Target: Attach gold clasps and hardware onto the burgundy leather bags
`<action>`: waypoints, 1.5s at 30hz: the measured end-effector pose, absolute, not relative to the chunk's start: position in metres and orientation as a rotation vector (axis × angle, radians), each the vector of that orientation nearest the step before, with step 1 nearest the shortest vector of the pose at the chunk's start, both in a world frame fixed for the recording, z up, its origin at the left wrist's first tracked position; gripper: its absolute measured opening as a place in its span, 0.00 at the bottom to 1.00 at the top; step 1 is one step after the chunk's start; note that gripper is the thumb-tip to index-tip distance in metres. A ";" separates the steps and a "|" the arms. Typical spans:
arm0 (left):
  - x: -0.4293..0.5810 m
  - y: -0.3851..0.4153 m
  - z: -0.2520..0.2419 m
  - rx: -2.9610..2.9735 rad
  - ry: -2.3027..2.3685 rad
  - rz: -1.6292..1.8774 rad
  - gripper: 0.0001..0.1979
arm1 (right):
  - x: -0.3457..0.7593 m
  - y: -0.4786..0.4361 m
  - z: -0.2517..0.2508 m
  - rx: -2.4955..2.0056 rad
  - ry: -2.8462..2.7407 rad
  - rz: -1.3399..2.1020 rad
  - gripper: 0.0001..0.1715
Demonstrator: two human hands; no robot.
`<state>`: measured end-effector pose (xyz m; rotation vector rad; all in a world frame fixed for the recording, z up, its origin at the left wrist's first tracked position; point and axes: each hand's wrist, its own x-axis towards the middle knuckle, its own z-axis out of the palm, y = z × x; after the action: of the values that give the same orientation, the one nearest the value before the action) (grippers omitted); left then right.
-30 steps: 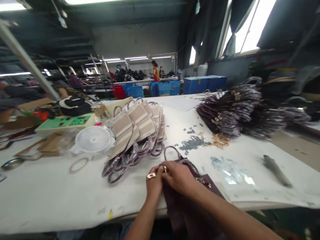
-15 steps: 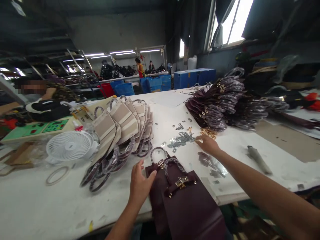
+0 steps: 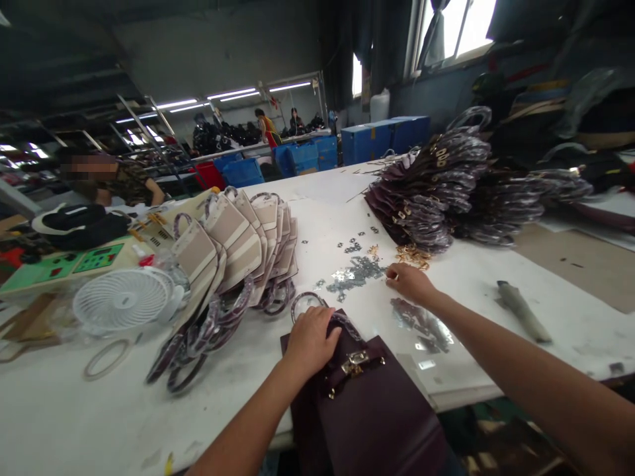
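Fitting step: left hand [image 3: 311, 338] lay flat on the bag [image 3: 367, 403]; right hand [image 3: 407, 281] pinched small metal fittings [image 3: 358, 273], next needing careful placement.

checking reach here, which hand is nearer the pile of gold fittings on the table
Right. The right hand rests on the table just short of the gold fittings. The left hand lies farther back, on the dark purple bag.

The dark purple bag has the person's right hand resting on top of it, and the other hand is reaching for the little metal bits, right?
Not quite. In the head view it is the left hand that rests on the dark purple bag. The right hand is the one out by the little metal bits on the white table.
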<state>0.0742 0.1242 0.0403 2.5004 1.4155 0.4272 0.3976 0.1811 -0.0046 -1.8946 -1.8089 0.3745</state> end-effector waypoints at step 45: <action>0.094 0.172 0.075 2.434 1.141 0.044 0.16 | 0.244 0.079 -0.014 -1.203 -1.501 1.023 0.09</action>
<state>0.0939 0.1723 0.0753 2.4341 1.1415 0.0437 0.2444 0.0787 -0.0140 -1.2028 -1.5014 1.0232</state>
